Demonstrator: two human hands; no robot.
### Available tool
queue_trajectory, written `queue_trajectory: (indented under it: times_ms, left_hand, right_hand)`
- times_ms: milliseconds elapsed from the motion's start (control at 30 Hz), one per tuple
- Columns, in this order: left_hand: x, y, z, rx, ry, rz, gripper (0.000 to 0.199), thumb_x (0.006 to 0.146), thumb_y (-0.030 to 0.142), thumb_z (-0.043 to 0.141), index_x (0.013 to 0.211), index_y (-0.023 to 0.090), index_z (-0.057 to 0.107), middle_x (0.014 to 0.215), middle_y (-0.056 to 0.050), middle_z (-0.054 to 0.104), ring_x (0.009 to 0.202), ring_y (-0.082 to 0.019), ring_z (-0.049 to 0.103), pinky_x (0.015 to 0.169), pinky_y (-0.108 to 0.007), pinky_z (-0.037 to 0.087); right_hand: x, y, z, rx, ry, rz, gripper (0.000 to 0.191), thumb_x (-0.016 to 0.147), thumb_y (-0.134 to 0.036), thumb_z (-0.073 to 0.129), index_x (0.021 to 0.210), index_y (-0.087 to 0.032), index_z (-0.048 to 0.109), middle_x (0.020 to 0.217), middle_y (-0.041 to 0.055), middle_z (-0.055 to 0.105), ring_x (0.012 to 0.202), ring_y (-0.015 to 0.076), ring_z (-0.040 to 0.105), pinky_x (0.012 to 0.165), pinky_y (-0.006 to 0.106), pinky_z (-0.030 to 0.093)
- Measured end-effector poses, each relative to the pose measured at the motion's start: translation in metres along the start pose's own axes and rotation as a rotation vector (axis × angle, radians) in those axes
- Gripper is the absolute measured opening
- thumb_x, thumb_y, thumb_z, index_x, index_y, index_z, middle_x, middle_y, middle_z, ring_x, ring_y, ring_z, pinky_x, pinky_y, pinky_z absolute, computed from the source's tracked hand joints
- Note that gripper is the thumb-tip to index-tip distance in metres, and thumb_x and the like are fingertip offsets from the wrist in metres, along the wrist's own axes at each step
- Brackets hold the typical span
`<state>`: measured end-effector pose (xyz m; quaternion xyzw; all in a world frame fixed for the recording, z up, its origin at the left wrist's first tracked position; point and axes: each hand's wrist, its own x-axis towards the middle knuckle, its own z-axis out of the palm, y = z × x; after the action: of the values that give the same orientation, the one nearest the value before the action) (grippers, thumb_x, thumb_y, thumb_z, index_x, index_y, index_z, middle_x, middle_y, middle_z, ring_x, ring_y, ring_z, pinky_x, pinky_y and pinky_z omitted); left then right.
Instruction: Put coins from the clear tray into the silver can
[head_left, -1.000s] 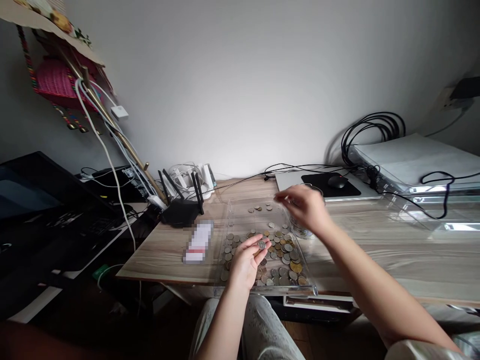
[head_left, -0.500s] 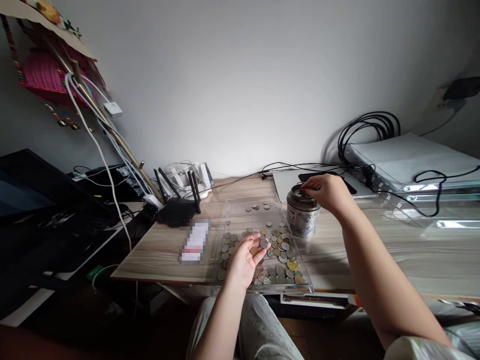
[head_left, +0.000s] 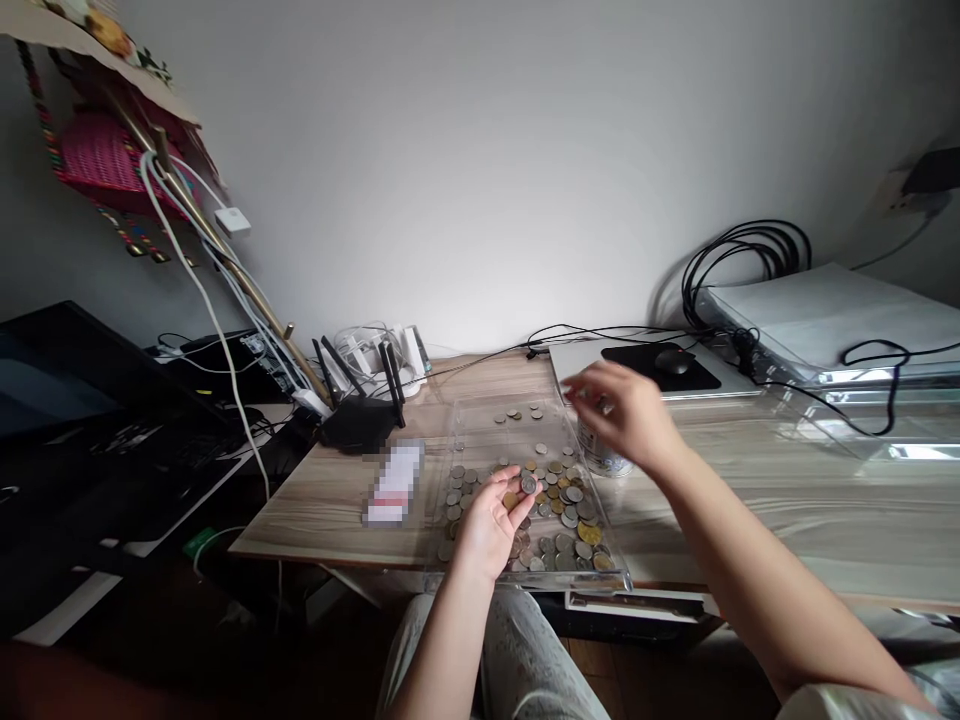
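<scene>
Hovering, fingers parted, the right hand (head_left: 628, 412) partly hides the tin (head_left: 609, 463); the left hand (head_left: 486, 530), palm-up, holds coins (head_left: 529, 484).

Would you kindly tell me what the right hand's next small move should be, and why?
Probably bring the right hand down to the left hand and take the silvery coin: it lies exposed there, while the right hand, in front of the jar, shows none clearly.

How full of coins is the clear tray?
Partly full: coins crowd the near half of the clear tray, while just a few lie toward its far end.
</scene>
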<state>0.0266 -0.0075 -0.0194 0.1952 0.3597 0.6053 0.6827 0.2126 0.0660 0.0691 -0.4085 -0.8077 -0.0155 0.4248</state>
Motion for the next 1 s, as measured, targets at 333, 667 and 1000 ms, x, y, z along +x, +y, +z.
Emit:
queue_trajectory:
  times_ms: [333,667,1000]
  left_hand:
    - [0.003,0.002,0.001,-0.112,0.106,0.044,0.017,0.077,0.011,0.045,0.085,0.013,0.06,0.084,-0.009,0.068,0.08,-0.014,0.064,0.083,-0.03,0.048]
    - [-0.001,0.004,0.001,-0.092,0.029,-0.042,0.024,0.08,0.021,0.046,0.097,0.01,0.058,0.105,-0.018,0.064,0.104,-0.024,0.058,0.095,-0.035,0.039]
    - [0.0,0.005,-0.002,-0.13,0.038,-0.056,0.041,0.083,0.029,0.041,0.117,0.009,0.05,0.117,-0.02,0.058,0.11,-0.025,0.054,0.098,-0.036,0.035]
  right_hand:
    - [-0.02,-0.03,0.058,0.029,-0.601,-0.17,0.013,0.076,-0.025,0.055,0.078,-0.022,0.067,0.075,0.0029,0.065,0.064,0.0133,0.057,0.054,0.022,0.035]
    - [0.013,0.038,-0.012,-0.186,0.088,0.393,0.018,0.069,-0.035,0.06,0.074,-0.021,0.07,0.072,0.0045,0.067,0.069,0.0198,0.058,0.055,0.027,0.039]
    - [0.013,0.045,-0.008,-0.255,0.074,0.296,0.021,0.072,-0.038,0.056,0.071,-0.021,0.07,0.071,0.0045,0.067,0.074,0.0216,0.057,0.067,0.033,0.038]
